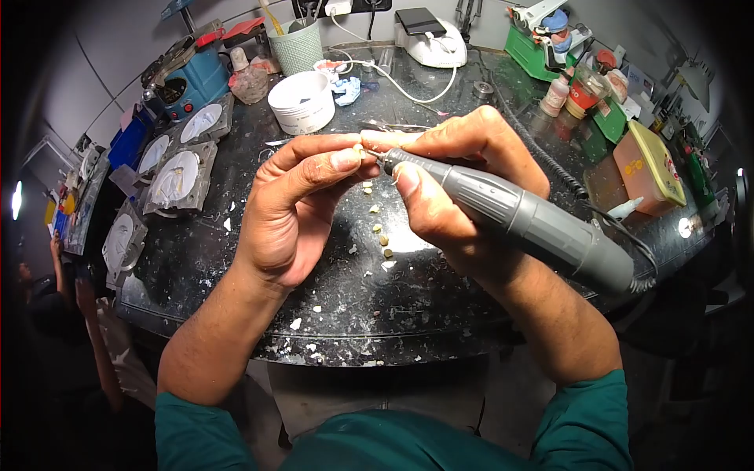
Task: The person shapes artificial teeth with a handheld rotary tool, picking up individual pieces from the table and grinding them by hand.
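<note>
My left hand (287, 208) pinches a small tooth-shaped piece (359, 149) between thumb and fingertips; most of it is hidden. My right hand (463, 169) is wrapped round a grey rotary handpiece (514, 212), which tilts with its thin bur pointing left at the piece. The bur's tip meets or nearly meets the piece; contact is too small to tell. Both hands are close together above the black bench (314, 275). Below them several small yellowish pieces (383, 239) lie in a loose row on the bench.
A white tub (301, 106) and a green pen cup (298, 51) stand behind my left hand. Plaster models on metal holders (177, 179) line the left side. A coiled cord (550, 161) runs down the right, near a yellow-lidded box (648, 169). Another person (102, 337) is at far left.
</note>
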Motion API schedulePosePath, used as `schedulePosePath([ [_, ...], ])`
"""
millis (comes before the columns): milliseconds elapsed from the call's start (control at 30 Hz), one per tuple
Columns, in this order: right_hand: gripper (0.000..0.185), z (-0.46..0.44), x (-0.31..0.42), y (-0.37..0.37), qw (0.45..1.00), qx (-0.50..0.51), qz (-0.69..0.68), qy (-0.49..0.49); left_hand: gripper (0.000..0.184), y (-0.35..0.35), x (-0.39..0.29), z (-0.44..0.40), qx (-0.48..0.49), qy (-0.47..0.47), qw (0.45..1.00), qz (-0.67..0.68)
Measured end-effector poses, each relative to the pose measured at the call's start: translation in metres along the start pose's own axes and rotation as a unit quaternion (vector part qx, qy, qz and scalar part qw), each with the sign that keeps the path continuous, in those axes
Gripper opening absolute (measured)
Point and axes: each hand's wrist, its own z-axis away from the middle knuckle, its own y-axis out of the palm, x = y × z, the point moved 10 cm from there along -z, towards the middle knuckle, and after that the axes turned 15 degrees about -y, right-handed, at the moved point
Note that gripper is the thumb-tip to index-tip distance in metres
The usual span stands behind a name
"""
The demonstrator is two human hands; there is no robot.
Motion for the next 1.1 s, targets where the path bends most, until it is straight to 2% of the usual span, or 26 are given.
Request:
schedulePosePath([
  [100,0.015,0.001,-0.003,0.001,1.000,-0.007,-0.015,-0.006,0.018,0.001,-0.002,0.001,0.005,0.007,1.000,-0.004],
  [200,0.016,-0.001,-0.001,-0.006,0.996,-0.078,-0.005,-0.044,0.018,0.003,-0.004,0.001,0.009,0.006,1.000,-0.008],
  [1100,0.017,-0.004,0.001,-0.005,0.998,-0.055,0.032,-0.029,0.017,0.006,-0.014,0.002,0.000,0.033,0.997,-0.074],
])
